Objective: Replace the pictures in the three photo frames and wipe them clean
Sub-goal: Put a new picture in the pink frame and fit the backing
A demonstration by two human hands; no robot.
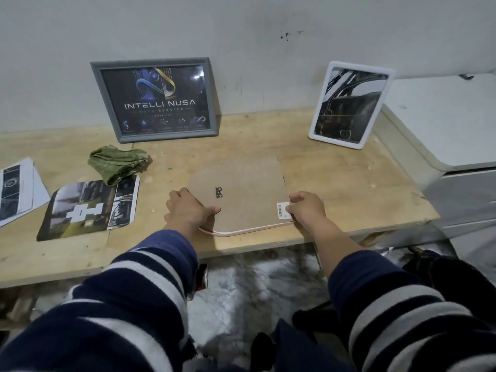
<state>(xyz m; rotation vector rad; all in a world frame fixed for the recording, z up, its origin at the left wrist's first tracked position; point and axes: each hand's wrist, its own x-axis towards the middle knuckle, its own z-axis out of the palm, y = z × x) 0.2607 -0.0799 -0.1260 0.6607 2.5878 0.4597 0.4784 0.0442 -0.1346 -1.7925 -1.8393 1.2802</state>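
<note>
Pressing down at the middle of the frame, my left hand (188,208) lies on the brown backing board (241,194) of a face-down frame, thumb stretched out flat across the board's lower left corner while the other fingers curl around its left edge; I cannot tell how tightly they grip. My right hand (306,208) sits at the lower right corner, fingers bent and closed against the edge, fingertips touching a small white barcode sticker (282,209). A thin pale rim (241,232) of the frame shows beneath the board along its near edge, just inside the front edge of the wooden table (349,178). A small black hanger clip (219,192) sits on the board between my hands. In the upper left of the frame a grey frame (154,99) with a dark poster leans upright against the wall, and in the upper right a white frame (350,104) stands tilted, near a white cabinet (442,140). A crumpled green cloth (119,163) lies left of centre, overlapping the top edge of a loose printed picture (88,209); more printed sheets (16,189) lie at the far left edge. Bare table stretches to the right of the board up to the table's right edge, and a clear strip separates the board from the two standing frames behind it.
</note>
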